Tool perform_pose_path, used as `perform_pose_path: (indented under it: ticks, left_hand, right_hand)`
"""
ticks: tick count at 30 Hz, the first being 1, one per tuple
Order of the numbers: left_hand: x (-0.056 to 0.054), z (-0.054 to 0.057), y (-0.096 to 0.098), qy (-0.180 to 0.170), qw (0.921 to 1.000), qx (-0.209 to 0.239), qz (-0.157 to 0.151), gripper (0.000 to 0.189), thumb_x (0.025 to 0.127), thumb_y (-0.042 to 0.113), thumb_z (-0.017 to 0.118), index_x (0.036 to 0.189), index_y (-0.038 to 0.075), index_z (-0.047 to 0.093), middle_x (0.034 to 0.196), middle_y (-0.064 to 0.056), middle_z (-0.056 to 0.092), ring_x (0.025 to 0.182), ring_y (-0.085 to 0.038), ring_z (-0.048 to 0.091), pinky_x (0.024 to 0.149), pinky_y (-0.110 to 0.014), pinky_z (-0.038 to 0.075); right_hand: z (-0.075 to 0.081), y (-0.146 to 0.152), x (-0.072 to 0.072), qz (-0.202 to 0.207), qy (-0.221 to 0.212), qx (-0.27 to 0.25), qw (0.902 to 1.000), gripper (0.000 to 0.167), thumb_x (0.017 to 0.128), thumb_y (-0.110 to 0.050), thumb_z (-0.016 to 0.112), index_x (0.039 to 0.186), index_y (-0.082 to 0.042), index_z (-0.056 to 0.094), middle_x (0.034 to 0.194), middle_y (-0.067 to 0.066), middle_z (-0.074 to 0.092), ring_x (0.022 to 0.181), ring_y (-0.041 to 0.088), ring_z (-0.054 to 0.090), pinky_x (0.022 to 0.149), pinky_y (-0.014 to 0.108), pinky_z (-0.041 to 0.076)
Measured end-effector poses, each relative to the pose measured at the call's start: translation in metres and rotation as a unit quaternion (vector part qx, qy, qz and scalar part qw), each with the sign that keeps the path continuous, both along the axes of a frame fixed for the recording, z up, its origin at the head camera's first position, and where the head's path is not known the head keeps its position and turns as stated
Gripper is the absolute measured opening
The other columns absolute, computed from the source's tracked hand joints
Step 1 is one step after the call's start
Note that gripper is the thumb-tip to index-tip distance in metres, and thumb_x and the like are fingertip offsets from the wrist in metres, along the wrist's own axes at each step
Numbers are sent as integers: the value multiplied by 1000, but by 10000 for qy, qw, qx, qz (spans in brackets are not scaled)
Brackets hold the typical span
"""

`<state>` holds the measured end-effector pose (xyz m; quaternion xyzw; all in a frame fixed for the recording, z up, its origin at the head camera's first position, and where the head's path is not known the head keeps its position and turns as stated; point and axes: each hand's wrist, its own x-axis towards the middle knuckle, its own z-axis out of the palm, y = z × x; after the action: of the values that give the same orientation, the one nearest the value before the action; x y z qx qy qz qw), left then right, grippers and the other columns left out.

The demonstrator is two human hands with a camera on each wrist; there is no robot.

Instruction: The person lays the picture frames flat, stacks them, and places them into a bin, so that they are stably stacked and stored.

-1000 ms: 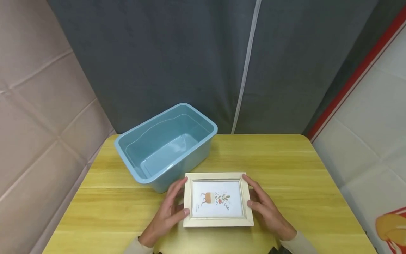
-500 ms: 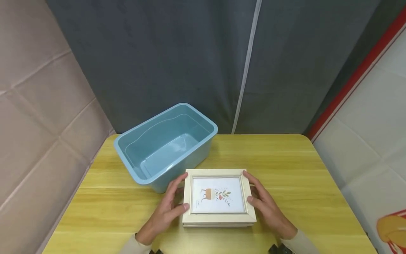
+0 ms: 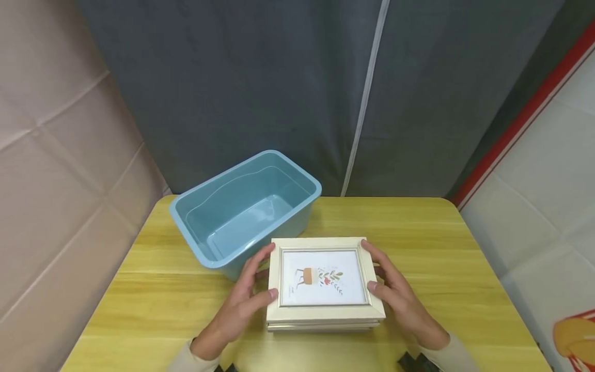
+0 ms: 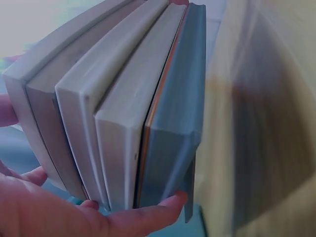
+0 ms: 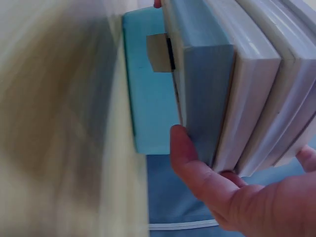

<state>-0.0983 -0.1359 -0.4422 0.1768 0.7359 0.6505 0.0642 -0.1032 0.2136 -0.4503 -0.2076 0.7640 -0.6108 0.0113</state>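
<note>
My left hand [image 3: 234, 310] and right hand [image 3: 404, 299] grip a stack of picture frames [image 3: 325, 326] from its two short sides. On top lies a cream frame [image 3: 325, 313], its print of a plant in a pot on legs turned sideways. Several whitish frames sit under it, and the lowest is a blue-grey frame [image 4: 180, 89]. Fingers reach under the stack's bottom edge in both wrist views, where a gap shows between it and the table. From the blue-grey frame's back a small brown tab [image 5: 159, 54] sticks out.
Behind the stack, to the left, stands a blue plastic bin [image 3: 297, 219] with nothing in it. The wooden table [image 3: 409, 227] ends at a dark grey curtain [image 3: 232, 93]. Pale panels [image 3: 548, 170] flank it at the sides.
Both hands have raised the stack slightly and moved it a little away from me. The front edges of the lower frames now show under the top one.
</note>
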Motion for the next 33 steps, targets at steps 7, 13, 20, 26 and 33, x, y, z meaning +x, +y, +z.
perform_pose_path:
  ticks: [7,13,20,26,33]
  left_hand:
    - [3,16,2,150,9994,-301,73,75,97,11,63,163,31,33,161,-15,26,142,-49,34,113,-68,33]
    - [2,28,4,389,9981,-413,242,72,95,11,64,159,29,36,165,-12,25,146,-41,33,117,-56,37]
    - [1,52,5,165,9996,-208,87,70,99,9,58,161,27,32,163,-12,25,137,-44,38,107,-50,44]
    - [3,72,2,376,9984,-376,175,71,103,12,55,165,33,28,163,-12,25,137,-45,41,107,-58,42]
    - [1,93,-5,913,9934,-565,399,70,107,12,50,169,36,24,163,-8,30,135,-38,44,104,-60,47]
  right_hand:
    - [18,-3,0,-85,257,52,9996,67,101,0,47,165,-14,34,150,8,46,117,15,59,86,31,56]
    - [36,-7,-1,-264,327,221,9989,65,100,-1,50,163,-16,37,145,14,47,115,16,59,85,30,56]
    - [64,-6,1,-198,250,374,9988,65,103,-3,50,164,-20,35,155,12,41,118,15,58,83,31,58]
    - [83,-7,-2,-37,97,96,9999,67,105,-3,47,167,-21,30,148,21,43,118,18,59,82,33,61]
    - [105,-14,-8,27,-53,-223,9997,64,109,-10,39,169,-26,26,164,16,31,137,29,45,99,25,51]
